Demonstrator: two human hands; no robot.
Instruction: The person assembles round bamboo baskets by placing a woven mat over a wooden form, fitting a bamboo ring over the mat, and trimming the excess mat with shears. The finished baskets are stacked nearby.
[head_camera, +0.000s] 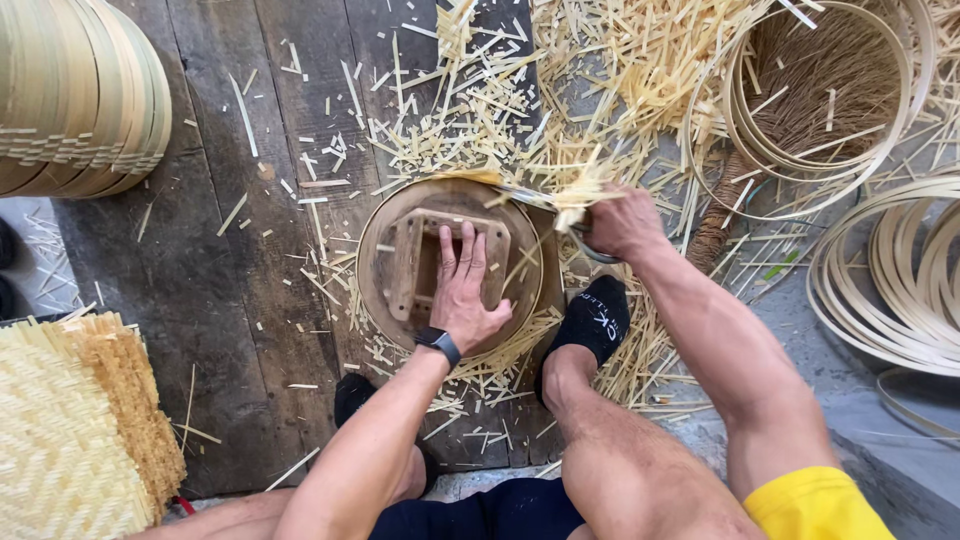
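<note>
Left hand (463, 290) presses flat, fingers spread, on a wooden frame (415, 262) inside a round basket (385, 215); right hand (622, 222) grips shears (540, 198) shut at its rim, amid bamboo scraps (610, 60).

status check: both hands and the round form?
Left hand flat on round wooden form. Right hand grips blade at its rim, trimming bamboo strips. Offcuts litter the boards.

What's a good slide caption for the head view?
Left hand presses a round wooden form while right hand trims bamboo strips at its rim.
</note>
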